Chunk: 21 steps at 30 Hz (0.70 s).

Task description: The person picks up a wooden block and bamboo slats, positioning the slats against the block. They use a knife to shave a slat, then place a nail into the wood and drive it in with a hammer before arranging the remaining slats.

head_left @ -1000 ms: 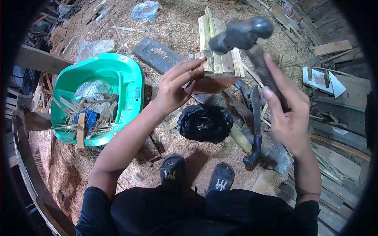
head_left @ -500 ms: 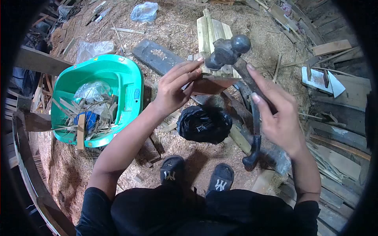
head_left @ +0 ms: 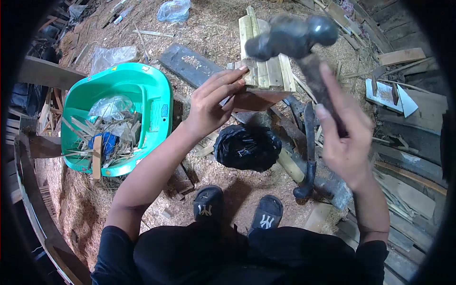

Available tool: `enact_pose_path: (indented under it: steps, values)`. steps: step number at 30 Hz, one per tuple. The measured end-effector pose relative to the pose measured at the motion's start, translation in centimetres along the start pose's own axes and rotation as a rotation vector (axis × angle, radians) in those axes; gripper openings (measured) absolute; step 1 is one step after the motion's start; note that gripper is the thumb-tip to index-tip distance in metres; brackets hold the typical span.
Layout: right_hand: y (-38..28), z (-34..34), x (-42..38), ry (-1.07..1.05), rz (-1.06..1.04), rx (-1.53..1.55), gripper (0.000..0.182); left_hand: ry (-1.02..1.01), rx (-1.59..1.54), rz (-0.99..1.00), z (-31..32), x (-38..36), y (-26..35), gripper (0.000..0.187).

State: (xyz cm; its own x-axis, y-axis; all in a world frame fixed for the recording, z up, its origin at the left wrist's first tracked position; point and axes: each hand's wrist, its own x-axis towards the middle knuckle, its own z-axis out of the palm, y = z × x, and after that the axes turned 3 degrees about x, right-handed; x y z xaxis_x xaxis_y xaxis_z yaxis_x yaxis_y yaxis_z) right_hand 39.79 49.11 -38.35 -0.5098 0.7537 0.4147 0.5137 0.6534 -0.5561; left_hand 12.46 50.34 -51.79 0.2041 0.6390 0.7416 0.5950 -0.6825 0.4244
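My right hand [head_left: 349, 137] is wrapped round the handle of a dark ball-peen hammer [head_left: 294, 38]. The hammer head, slightly blurred, is raised over a bundle of pale wooden strips [head_left: 266, 71]. These strips lie side by side on top of a reddish-brown wooden block [head_left: 259, 101]. At the near left edge of the strips is my left hand [head_left: 211, 99], its fingers together and their tips at the wood. Whether it pinches a small item there is too small to tell.
A green tub [head_left: 164, 95] with wood scraps stands at the left. A black plastic bag [head_left: 247, 148] sits below the block, and a dark-handled blade [head_left: 309, 156] lies to its right. Planks [head_left: 408, 190] cover the right side. Two sandalled feet [head_left: 207, 204] are at the bottom.
The hammer has risen and moved right, away from my left fingertips, uncovering more of the strips. My right hand has shifted slightly right. My left hand has barely moved.
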Motion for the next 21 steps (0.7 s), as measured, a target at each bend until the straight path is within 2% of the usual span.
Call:
enact_pose_path:
  steps: [2,4,5,6,8,10,12,13,14,16,18,20,21]
  values:
    - [0.5,0.3,-0.1,-0.075,-0.038,-0.035,0.059,0.001,0.013,0.009,-0.1,0.0,0.0,0.041]
    - [0.0,-0.2,0.6,-0.279,0.098,-0.007,0.056,0.001,0.023,-0.012,0.1,-0.3,-0.1,0.044]
    - [-0.5,-1.0,1.0,-0.309,0.159,-0.041,0.056,0.004,0.010,-0.015,0.2,-0.4,-0.2,0.045]
    - [-0.5,-0.7,0.7,-0.311,0.169,-0.035,0.056,-0.005,0.004,-0.020,0.2,-0.4,-0.1,0.045]
    - [-0.4,-0.2,0.5,-0.034,0.028,0.043,0.059,-0.013,-0.020,0.007,0.0,-0.1,-0.2,0.046]
    - [0.4,0.4,-0.1,-0.045,0.031,0.048,0.059,-0.008,-0.024,0.017,0.2,-0.3,-0.4,0.045]
    - [0.3,0.4,0.2,-0.264,0.077,-0.038,0.057,0.017,-0.042,0.007,0.3,-0.3,-0.4,0.045]
    - [-0.5,-0.7,1.0,-0.344,0.182,-0.047,0.056,0.020,-0.040,0.013,0.4,-0.1,-0.4,0.045]
    - [-0.4,-0.6,0.9,-0.344,0.187,-0.043,0.056,0.036,-0.024,-0.012,0.5,-0.2,-0.2,0.045]
    - [-0.1,-0.2,0.6,-0.079,0.008,0.022,0.059,0.041,-0.017,-0.051,0.4,-0.8,0.3,0.045]
    - [0.4,0.4,0.1,-0.050,0.005,0.027,0.059,0.047,-0.012,-0.081,0.3,-0.4,0.4,0.036]
    - [0.4,0.5,0.2,-0.249,0.099,-0.026,0.056,0.012,0.000,-0.054,0.4,-0.7,-0.1,0.041]
    - [-0.3,-0.6,1.1,-0.353,0.205,-0.043,0.055,0.003,-0.087,-0.118,0.5,-0.8,-0.2,0.047]
